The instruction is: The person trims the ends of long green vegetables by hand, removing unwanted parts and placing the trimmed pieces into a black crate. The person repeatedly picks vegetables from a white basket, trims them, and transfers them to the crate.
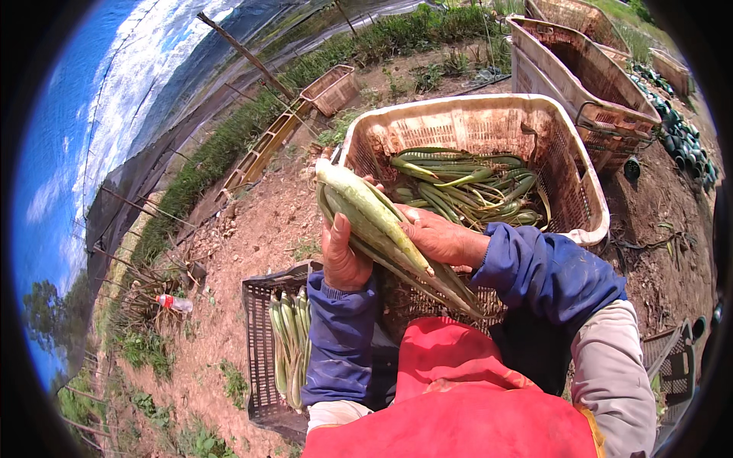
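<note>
Two hands [382, 248], five crates [588, 221], one bottle [174, 303], many aloe leaves [466, 187].

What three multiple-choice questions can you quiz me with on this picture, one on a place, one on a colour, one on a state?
1. Where do the loose green leaves lie?
A. In the pale basket
B. On the bare soil
C. On the red cloth

2. What colour are the sleeve cuffs at the wrists?
A. Yellow
B. Blue
C. White

3. How are the hands placed?
A. Both hang free
B. Only one holds a leaf
C. Both grip the long leaf

Answers: 1 A, the leaves sit inside the basket walls. 2 B, both cuffs are blue. 3 C, the left hand and right hand close around the same leaf.
</note>
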`<control>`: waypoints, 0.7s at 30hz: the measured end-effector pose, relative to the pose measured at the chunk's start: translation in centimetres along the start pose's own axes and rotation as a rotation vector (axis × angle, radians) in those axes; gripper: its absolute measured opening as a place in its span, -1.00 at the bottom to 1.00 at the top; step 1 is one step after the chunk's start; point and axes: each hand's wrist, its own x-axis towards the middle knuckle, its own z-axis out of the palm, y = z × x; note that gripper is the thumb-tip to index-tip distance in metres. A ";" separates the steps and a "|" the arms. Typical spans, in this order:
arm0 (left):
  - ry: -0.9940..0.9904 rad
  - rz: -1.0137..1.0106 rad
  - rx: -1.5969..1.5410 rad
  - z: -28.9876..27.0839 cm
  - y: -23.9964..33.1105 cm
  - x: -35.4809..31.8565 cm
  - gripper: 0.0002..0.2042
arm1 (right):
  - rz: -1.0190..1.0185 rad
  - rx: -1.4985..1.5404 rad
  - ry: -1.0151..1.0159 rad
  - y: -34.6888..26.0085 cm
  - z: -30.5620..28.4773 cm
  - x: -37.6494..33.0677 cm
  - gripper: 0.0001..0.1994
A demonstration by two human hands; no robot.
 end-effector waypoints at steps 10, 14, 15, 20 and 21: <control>0.052 -0.046 0.620 0.6 -1.9 -3.0 -0.42 | -0.011 -0.664 0.154 -4.7 -4.9 0.7 -0.42; 0.087 0.030 0.920 0.9 -4.9 -3.9 -0.39 | 0.045 -0.805 0.225 -3.0 -2.2 1.1 -0.38; 0.075 0.093 1.023 0.8 -5.2 -4.1 -0.39 | 0.118 -0.845 0.218 -2.6 -2.0 1.2 -0.42; 0.035 -0.027 0.782 0.0 -4.6 -4.6 -0.39 | -0.130 -0.848 0.164 -1.7 -3.0 2.2 -0.42; 0.032 -0.060 0.737 0.0 -4.3 -4.6 -0.38 | -0.180 -0.867 0.136 -1.7 -3.4 2.5 -0.44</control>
